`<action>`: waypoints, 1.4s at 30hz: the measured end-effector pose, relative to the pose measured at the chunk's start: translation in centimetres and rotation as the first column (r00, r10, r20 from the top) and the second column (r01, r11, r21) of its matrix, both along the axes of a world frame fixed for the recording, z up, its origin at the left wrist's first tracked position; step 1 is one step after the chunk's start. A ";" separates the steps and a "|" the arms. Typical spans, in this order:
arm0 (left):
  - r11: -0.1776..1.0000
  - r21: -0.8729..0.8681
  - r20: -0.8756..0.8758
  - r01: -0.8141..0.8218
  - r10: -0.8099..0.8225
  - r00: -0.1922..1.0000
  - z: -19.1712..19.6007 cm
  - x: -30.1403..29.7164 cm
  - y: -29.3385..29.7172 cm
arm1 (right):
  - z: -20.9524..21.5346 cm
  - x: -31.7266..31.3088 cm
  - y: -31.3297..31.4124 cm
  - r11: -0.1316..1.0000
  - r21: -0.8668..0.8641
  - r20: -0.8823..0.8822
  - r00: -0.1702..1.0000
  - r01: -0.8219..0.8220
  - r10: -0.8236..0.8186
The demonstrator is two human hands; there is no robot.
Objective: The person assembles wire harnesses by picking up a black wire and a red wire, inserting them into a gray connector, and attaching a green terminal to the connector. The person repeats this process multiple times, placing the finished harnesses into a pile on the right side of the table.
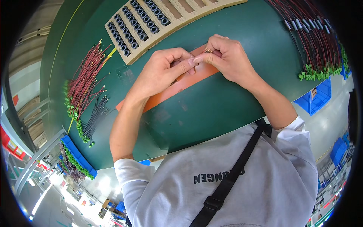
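Note:
Both hands meet over an orange strip [162, 99] lying at a slant on the green table. Thumb and fingers of my left hand [160, 72] are closed in a pinch, its thumb tip against the right thumb; what sits between them is too small to make out. My right hand [231, 58] is curled shut on thin wires [208, 50], whose gold-coloured tips poke out above its thumb. The rest of these wires is hidden by the fingers.
Beyond the hands stands a tan rack [132, 56] with rows of black ring-shaped parts. Red wires [85, 75] with green connectors and black wires [95, 117] lie at left. More dark red wires [310, 45] hang together at right. Blue bins [315, 99] sit beside the table.

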State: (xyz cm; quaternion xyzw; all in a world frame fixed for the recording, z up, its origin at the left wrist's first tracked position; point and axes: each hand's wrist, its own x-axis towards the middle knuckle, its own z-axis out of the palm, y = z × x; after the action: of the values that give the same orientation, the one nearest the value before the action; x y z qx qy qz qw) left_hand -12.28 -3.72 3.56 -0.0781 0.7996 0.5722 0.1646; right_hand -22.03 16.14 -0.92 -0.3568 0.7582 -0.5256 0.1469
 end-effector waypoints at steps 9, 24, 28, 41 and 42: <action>0.998 -0.021 0.199 0.061 -0.056 0.978 0.6 -1.5 0.3 | -0.5 0.3 0.0 0.998 -0.060 0.000 1.000 -0.018 0.018; 0.984 -0.076 -0.124 -0.162 0.152 0.981 1.0 7.5 -2.2 | 1.0 0.5 -0.9 0.966 -0.256 -0.273 0.961 -0.027 -0.045; 0.911 0.308 0.029 -0.275 0.280 0.960 1.1 7.9 -2.4 | 2.0 0.4 -0.9 0.958 -0.275 -0.283 0.959 -0.082 0.001; 0.908 0.254 0.011 -0.333 0.341 0.940 0.1 9.0 -2.2 | 0.5 0.1 -0.8 0.977 -0.208 0.024 0.999 -0.041 0.047; 0.908 0.250 0.008 -0.335 0.344 0.939 0.0 9.0 -2.1 | 0.5 0.2 -0.7 0.983 -0.183 0.087 0.995 -0.021 0.038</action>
State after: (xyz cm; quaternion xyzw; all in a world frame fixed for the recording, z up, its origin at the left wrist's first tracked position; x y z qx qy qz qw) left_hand -3.23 -5.79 3.54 -0.1845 0.6988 0.6888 0.0567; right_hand -21.85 15.43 -0.46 -0.3558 0.6941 -0.6062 0.1555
